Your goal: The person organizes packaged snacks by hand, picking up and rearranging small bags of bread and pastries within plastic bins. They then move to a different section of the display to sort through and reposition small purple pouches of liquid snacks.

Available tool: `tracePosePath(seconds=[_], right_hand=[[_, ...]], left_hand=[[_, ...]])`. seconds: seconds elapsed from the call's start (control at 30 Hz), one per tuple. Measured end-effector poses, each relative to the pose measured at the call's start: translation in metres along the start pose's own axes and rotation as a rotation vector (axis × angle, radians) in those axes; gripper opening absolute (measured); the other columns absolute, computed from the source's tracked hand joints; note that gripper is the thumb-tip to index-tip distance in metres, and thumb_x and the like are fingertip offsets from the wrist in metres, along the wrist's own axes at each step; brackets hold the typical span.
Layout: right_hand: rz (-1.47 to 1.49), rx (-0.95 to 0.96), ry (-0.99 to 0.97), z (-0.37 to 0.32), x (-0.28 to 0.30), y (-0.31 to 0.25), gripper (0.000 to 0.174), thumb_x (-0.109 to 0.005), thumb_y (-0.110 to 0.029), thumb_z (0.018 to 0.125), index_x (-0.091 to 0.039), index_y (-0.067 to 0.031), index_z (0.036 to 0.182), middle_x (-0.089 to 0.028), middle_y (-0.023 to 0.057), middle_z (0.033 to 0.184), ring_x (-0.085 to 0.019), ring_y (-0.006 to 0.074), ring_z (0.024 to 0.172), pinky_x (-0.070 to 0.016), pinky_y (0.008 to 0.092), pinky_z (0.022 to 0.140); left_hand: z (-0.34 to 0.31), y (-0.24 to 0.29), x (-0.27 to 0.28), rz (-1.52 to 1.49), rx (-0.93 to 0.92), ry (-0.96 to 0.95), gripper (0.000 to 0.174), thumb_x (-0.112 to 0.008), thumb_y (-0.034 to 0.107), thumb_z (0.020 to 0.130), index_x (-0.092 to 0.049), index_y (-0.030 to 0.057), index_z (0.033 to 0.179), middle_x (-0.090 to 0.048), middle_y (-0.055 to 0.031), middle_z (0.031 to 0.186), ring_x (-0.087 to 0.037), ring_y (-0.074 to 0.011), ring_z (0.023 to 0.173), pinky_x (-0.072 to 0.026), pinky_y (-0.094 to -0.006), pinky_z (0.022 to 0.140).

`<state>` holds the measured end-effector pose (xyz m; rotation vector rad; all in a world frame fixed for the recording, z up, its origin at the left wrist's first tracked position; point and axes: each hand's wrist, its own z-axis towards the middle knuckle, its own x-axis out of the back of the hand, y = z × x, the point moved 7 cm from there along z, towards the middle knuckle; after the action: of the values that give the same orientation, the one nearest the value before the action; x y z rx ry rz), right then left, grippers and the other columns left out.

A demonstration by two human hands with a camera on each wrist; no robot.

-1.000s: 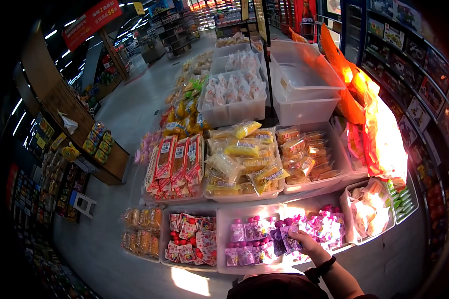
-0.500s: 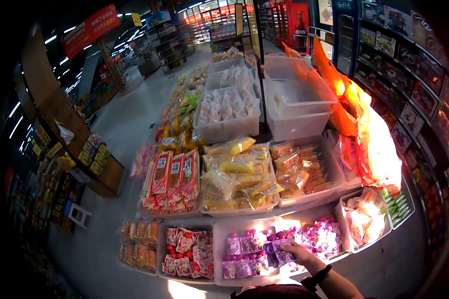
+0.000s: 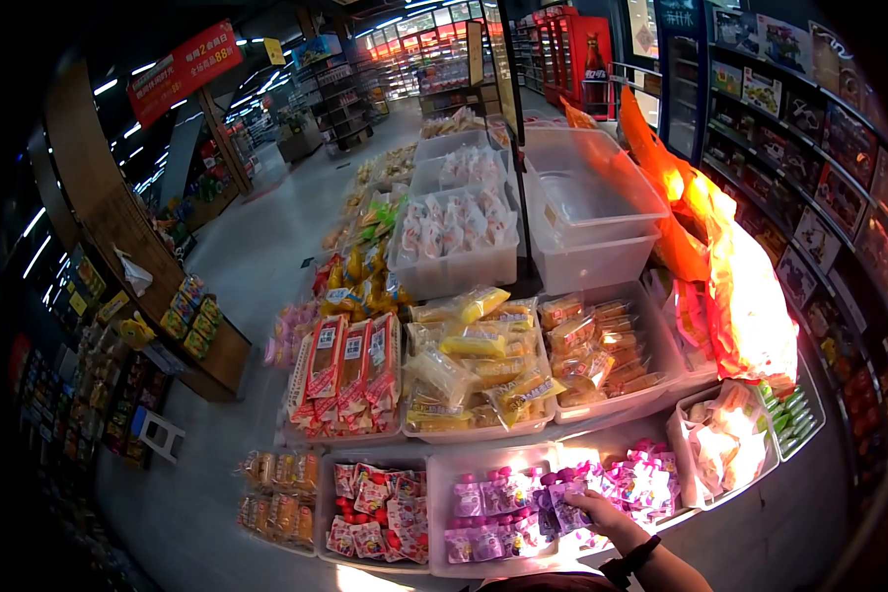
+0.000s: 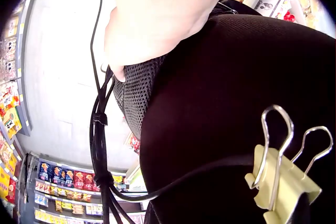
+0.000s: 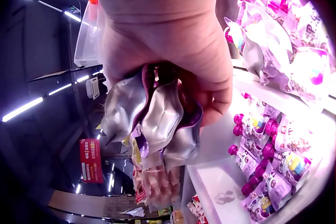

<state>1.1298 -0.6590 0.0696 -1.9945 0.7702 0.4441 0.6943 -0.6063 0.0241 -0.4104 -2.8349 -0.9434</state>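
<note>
My right hand [image 3: 602, 518] grips several dark purple spout pouches [image 3: 562, 508] above the boundary of two tubs. In the right wrist view the hand [image 5: 168, 40] has its fingers curled round the silver-bottomed pouches [image 5: 163, 116]. Lighter purple pouches [image 5: 278, 184] stand in rows in the white tub [image 5: 220, 192] beside it, and a pile of pink-purple pouches [image 3: 641, 479] lies to its right. The left hand [image 4: 152, 19] is at a black mesh strap [image 4: 142, 90] against dark clothing in the left wrist view; its fingers are mostly hidden.
Left of the purple pouches stands a tub of red-and-white pouches [image 3: 375, 513]. Behind are tubs of yellow-wrapped bread [image 3: 483, 365] and red-edged packs [image 3: 350, 365]. An orange bag [image 3: 750, 286] hangs over the right side. Black cables [image 4: 100, 129] hang beside the left hand.
The head view has shifted slightly, moving the tubs lower in it than a second ago. My right hand still grips the dark purple pouches, at nearly the same place over the tubs.
</note>
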Motion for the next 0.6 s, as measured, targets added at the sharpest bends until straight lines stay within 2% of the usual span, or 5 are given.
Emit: tracePosePath(seconds=[0.23,0.37,0.47,0.5,0.6], right_hand=[[0.027,-0.023,-0.056,-0.004,-0.009,0.001,0.032,-0.058,-0.017,0.095,-0.057,0.0014,0.12,-0.068,0.0113,0.107,-0.068,0.0211,0.093,-0.055,0.0356,0.084],[-0.001,-0.054,-0.07,-0.001,-0.006,0.009,0.043,-0.06,-0.015,0.094,-0.047,-0.0022,0.133,-0.061,0.0064,0.119,-0.059,0.0174,0.107,-0.0474,0.0327,0.093],[-0.033,-0.021,-0.031,0.005,-0.003,0.012,0.04,-0.06,-0.015,0.094,-0.05,-0.0014,0.13,-0.062,0.0062,0.117,-0.06,0.0167,0.105,-0.0482,0.0323,0.091],[-0.05,-0.036,-0.017,0.003,-0.004,0.011,0.032,-0.056,-0.015,0.096,-0.055,0.0006,0.124,-0.066,0.0109,0.112,-0.066,0.0215,0.099,-0.0539,0.0359,0.088],[0.006,-0.055,-0.038,-0.006,-0.021,0.0,0.03,-0.057,-0.014,0.096,-0.056,-0.0006,0.123,-0.066,0.0098,0.111,-0.066,0.0207,0.099,-0.0533,0.035,0.088]], left_hand=[[0.003,0.003,-0.001,0.008,0.003,-0.004,0.078,-0.063,0.04,0.085,-0.027,0.0091,0.146,-0.05,-0.012,0.132,-0.048,-0.0308,0.114,-0.0407,-0.0375,0.091],[0.004,0.006,0.0,0.007,0.003,-0.006,0.079,-0.064,0.039,0.084,-0.026,0.009,0.147,-0.049,-0.0122,0.133,-0.047,-0.0313,0.116,-0.0404,-0.0376,0.092],[0.005,0.012,-0.003,0.006,-0.004,-0.012,0.08,-0.065,0.039,0.084,-0.026,0.009,0.147,-0.048,-0.0123,0.134,-0.047,-0.0317,0.117,-0.0401,-0.0377,0.093],[0.006,0.013,-0.003,0.006,-0.006,-0.014,0.08,-0.065,0.039,0.084,-0.025,0.009,0.147,-0.048,-0.0124,0.134,-0.046,-0.0318,0.117,-0.04,-0.0377,0.093],[0.007,0.018,-0.002,-0.003,-0.014,-0.013,0.081,-0.065,0.038,0.083,-0.025,0.0089,0.147,-0.047,-0.0125,0.135,-0.046,-0.0322,0.118,-0.0398,-0.0378,0.094]])
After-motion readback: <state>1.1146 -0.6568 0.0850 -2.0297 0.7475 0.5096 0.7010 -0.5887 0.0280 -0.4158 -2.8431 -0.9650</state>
